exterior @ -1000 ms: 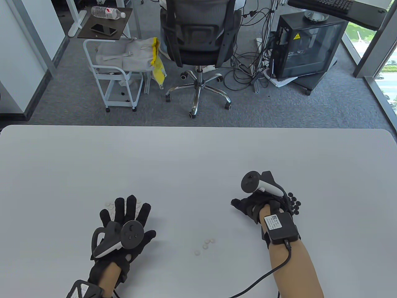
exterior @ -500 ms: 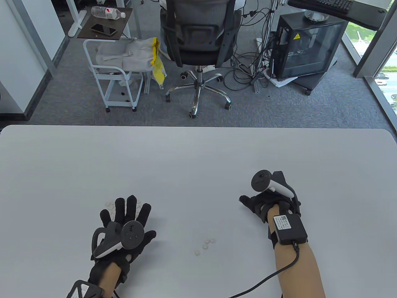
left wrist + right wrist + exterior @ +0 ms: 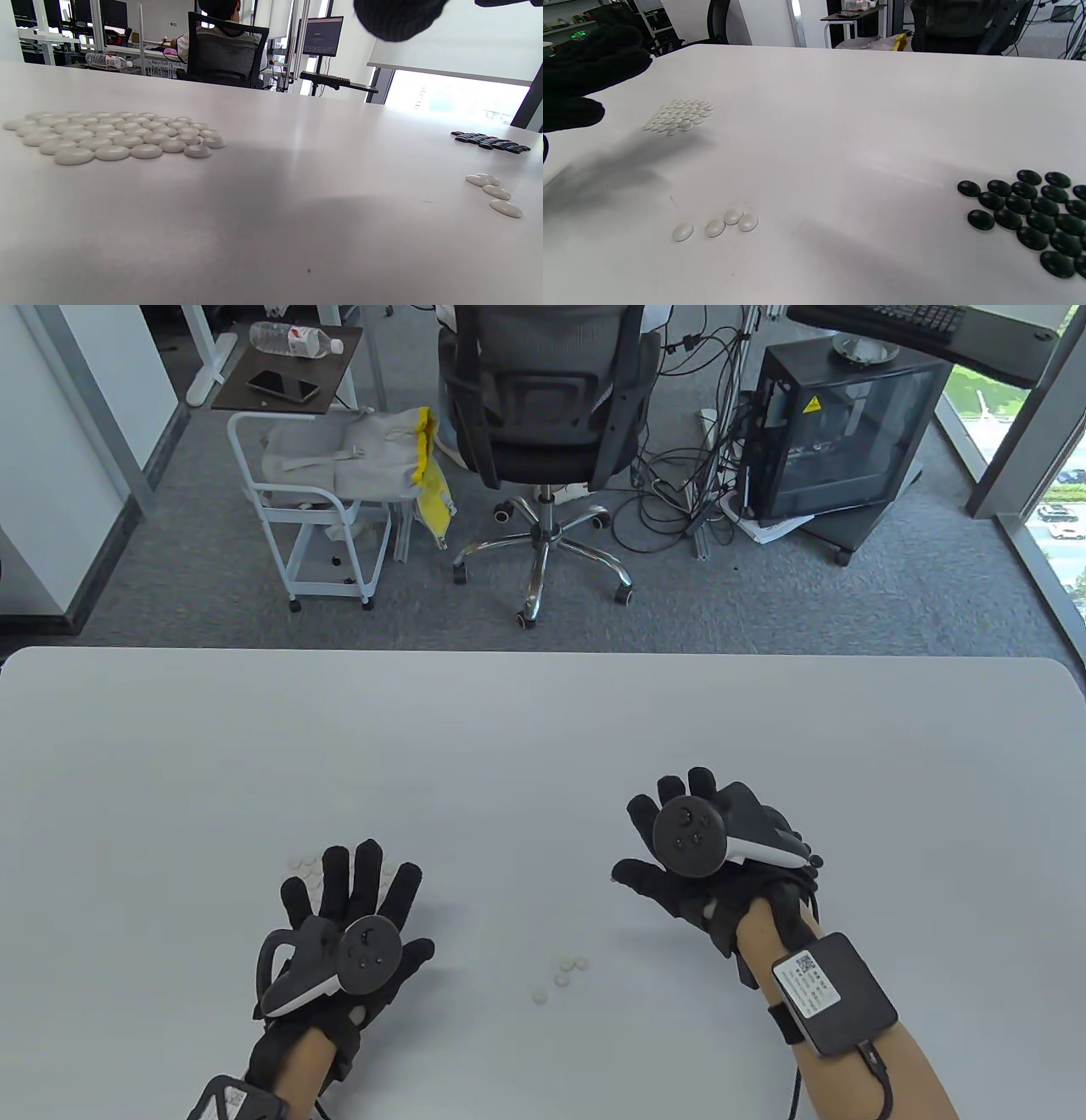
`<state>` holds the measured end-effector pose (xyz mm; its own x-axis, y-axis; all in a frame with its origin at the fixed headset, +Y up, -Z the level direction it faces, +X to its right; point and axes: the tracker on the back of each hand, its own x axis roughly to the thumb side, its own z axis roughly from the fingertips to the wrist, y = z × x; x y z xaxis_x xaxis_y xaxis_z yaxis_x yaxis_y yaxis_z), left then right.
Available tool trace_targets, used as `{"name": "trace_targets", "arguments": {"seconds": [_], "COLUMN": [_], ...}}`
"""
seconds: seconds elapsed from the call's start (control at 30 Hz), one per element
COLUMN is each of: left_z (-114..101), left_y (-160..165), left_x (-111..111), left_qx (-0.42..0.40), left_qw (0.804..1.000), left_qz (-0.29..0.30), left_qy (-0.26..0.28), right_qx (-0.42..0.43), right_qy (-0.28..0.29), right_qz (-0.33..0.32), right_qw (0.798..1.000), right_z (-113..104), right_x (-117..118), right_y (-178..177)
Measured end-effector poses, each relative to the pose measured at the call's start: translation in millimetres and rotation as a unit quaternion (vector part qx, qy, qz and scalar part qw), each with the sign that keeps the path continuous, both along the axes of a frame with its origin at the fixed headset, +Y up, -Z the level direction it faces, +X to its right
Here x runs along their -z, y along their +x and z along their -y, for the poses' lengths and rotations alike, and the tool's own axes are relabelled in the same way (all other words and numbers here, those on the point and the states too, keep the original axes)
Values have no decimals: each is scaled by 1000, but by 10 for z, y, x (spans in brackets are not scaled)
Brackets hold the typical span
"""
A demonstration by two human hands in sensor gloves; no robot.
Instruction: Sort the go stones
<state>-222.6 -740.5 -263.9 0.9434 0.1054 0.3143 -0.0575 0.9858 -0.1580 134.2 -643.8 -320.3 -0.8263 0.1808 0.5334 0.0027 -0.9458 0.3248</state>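
Spanning the office carpet (image 3: pixel 891 585), a white table (image 3: pixel 509 729) holds 4 loose white stones (image 3: pixel 715 226). Wrist views reveal the black stones (image 3: pixel 1031 212) and white cluster (image 3: pixel 114 135). Left hand (image 3: pixel 348 933) and right hand (image 3: pixel 704 857) are spread, empty.

I am seeing my left hand (image 3: pixel 344 933) lying flat on the table (image 3: pixel 526 746) at its near left, fingers spread over a tight patch of stones (image 3: pixel 114 135). My right hand (image 3: pixel 704 857) is hovering at the near right, above a second cluster of stones (image 3: pixel 1031 212). Between the two hands, nearer to me, four loose stones (image 3: pixel 560 978) are sitting in a short row. Behind the table's far edge an office chair (image 3: pixel 543 415) is standing.
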Motion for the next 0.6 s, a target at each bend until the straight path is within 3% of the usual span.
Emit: {"name": "trace_targets", "arguments": {"seconds": [0.17,0.37,0.6], "left_z": [-50,-51,6], "left_y": [70,97,104], "left_x": [-52,-69,-43], "left_qx": [-1,2,4], "left_qw": [999,999,1000], "left_qz": [9,11,11], "left_qy": [31,41,29], "right_qx": [13,53,54], "right_qy": [78,164,151], "right_qz": [-31,-32,-2], "right_qw": [996,985,987], "right_z": [28,365,840], "right_x": [-272,-522,-565], "right_y": [49,273,487]}}
